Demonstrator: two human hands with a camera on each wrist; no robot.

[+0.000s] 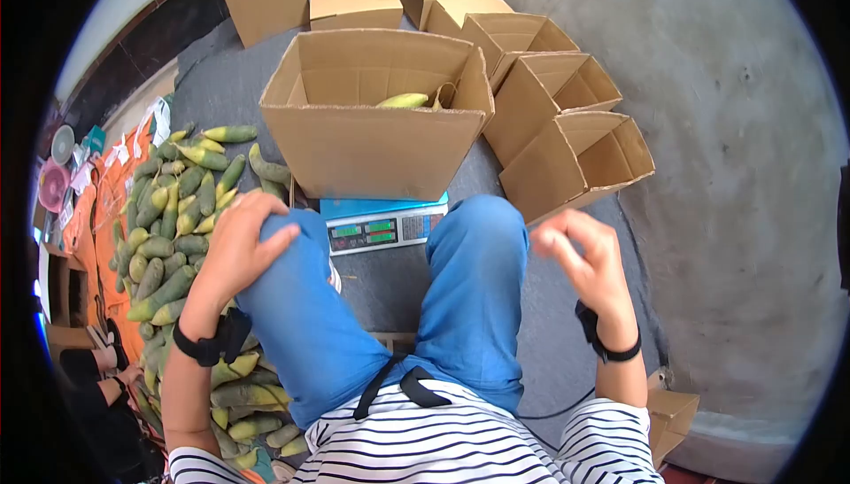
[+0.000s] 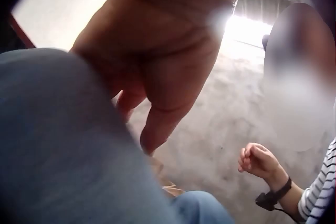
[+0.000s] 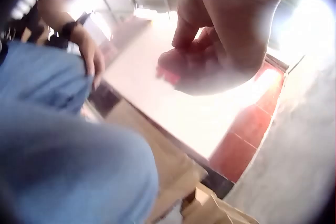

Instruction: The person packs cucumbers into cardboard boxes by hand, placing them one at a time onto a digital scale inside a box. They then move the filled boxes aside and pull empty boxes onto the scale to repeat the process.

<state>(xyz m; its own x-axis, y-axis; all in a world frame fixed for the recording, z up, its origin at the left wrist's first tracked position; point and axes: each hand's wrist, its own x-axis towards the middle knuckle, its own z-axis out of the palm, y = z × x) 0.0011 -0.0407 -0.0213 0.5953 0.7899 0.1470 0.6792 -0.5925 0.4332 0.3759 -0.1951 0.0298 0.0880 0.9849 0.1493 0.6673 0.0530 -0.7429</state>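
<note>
My left hand rests on the left knee of the blue trousers, its fingers and thumb spread over the cloth. Beside the right knee, my right hand is raised with loosely curled fingers and nothing in them; the right wrist view also shows this hand holding nothing. Between and beyond the knees stands an open cardboard box on a digital scale with a lit green display. Inside the box a pale green radish shows near the front wall; the bottom is hidden.
A large heap of green radishes spreads along the left, partly over an orange sheet. Several open boxes line the right, and more cardboard stands behind. A grey wall bounds the right side. Another person's hand shows at far left.
</note>
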